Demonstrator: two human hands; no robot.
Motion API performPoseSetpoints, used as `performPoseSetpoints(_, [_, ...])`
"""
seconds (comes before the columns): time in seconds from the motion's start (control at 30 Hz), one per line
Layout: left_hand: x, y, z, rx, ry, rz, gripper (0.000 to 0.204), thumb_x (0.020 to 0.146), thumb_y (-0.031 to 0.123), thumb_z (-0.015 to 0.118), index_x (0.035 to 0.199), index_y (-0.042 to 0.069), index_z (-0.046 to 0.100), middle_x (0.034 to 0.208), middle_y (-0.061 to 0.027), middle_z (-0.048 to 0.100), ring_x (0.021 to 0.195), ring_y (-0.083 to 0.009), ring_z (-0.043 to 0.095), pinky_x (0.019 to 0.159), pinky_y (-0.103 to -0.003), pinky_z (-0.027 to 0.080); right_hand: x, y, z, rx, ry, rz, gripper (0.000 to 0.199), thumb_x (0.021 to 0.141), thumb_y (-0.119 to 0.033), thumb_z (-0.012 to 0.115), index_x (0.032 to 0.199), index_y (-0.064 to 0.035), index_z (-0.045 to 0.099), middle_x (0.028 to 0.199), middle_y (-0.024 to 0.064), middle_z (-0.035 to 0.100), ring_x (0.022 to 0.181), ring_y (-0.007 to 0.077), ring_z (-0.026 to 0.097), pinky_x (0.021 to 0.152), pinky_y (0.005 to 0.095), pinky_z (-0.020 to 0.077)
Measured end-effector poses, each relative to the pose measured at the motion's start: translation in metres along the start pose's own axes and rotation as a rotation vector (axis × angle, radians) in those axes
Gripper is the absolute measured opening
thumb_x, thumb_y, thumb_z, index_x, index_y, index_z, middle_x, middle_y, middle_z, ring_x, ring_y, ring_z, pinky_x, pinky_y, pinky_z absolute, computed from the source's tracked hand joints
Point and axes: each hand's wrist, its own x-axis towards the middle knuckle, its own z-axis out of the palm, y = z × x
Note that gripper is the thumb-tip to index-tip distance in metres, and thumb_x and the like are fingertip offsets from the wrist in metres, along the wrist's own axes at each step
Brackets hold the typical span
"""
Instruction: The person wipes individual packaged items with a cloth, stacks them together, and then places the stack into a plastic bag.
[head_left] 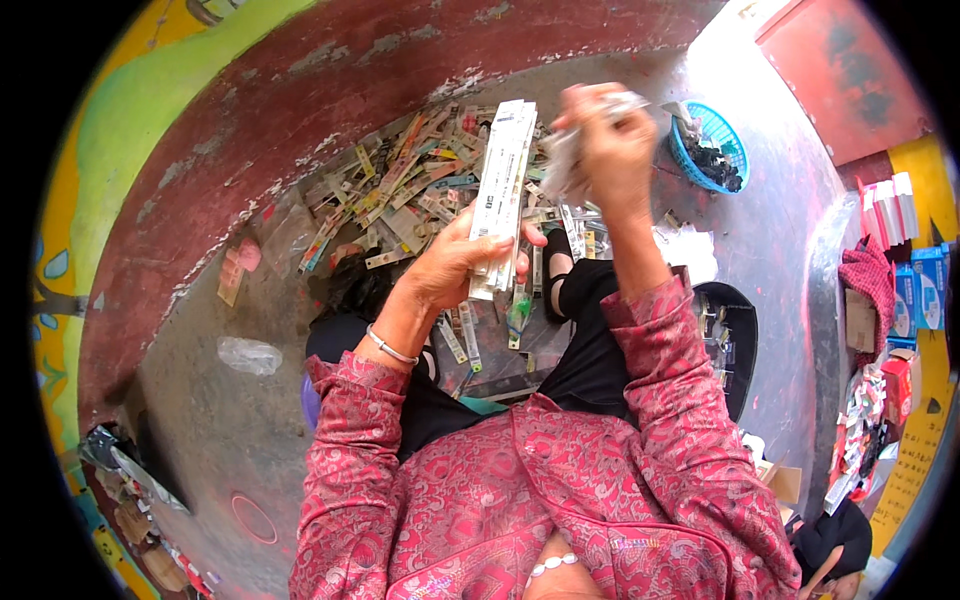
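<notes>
Upright in front of me, a stack of long white printed strips [502, 180] is gripped near its lower end by my left hand [447, 262], thumb across the front. To the right and a little higher, my right hand [615, 150] is closed around a crumpled whitish-grey cloth [566, 168]; both are smeared by motion, so the material is hard to make out. The cloth is close to the stack's right edge, apparently apart from it. Below and beyond my hands spreads a loose pile of printed strips and slim packets [400, 195] on the floor.
A blue plastic basket [735, 140] with dark items stands at the far right. Beside my right leg is a black tub [738, 345] with small packets. A clear plastic bag [250, 355] lies left. Boxes [928, 285] line the right wall; another person's hand [825, 572] shows lower right.
</notes>
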Motion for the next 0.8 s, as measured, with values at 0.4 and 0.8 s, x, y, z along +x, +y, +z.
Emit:
performPoseSetpoints(0.4, [-0.007,0.001,-0.004,0.015,-0.051,-0.023,0.068,0.074,0.01,0.066,0.131,0.006,0.029,0.083,-0.0114,0.056,0.064,-0.0174,0.058,0.064,-0.032,0.05,0.04,0.032,-0.054,0.394,0.07,0.535,0.042,0.085,-0.038,0.057,0.091,0.0032,0.059,0.069,0.0075,0.062,0.056,0.012,0.06,0.046,0.0239,0.0489])
performPoseSetpoints(0.8, [0.0,0.018,0.012,0.136,-0.019,-0.093,0.095,0.065,0.052,0.073,0.133,0.003,0.027,0.121,-0.0196,0.048,0.108,-0.0288,0.051,0.091,-0.042,0.043,0.009,0.005,-0.011,0.556,-0.362,0.714,0.016,0.072,-0.008,0.069,0.082,0.001,0.06,0.072,0.006,0.063,0.058,0.0126,0.061,0.057,0.0258,0.0508])
